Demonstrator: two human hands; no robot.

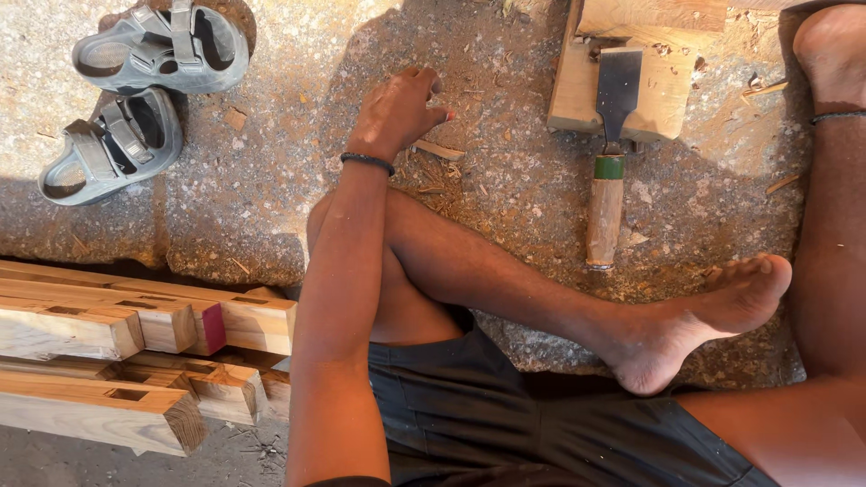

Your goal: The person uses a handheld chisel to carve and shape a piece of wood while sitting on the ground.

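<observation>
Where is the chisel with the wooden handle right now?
The chisel lies on the ground at upper right, its blade resting on a flat wooden block, between the left hand and the right leg.

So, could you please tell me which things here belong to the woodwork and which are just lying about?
Woodwork: left hand on the ground by a wood chip; chisel on a wooden block; mortised timbers.
Lying about: grey sandals.

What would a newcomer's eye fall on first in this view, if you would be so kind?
Probably the broad steel chisel with its wooden handle and green collar, blade lying on a pale wooden block at upper right. Next, the left hand pressed on the gritty, chip-strewn ground at top centre. Grey strapped sandals sit upper left, above stacked mortised timber beams.
</observation>
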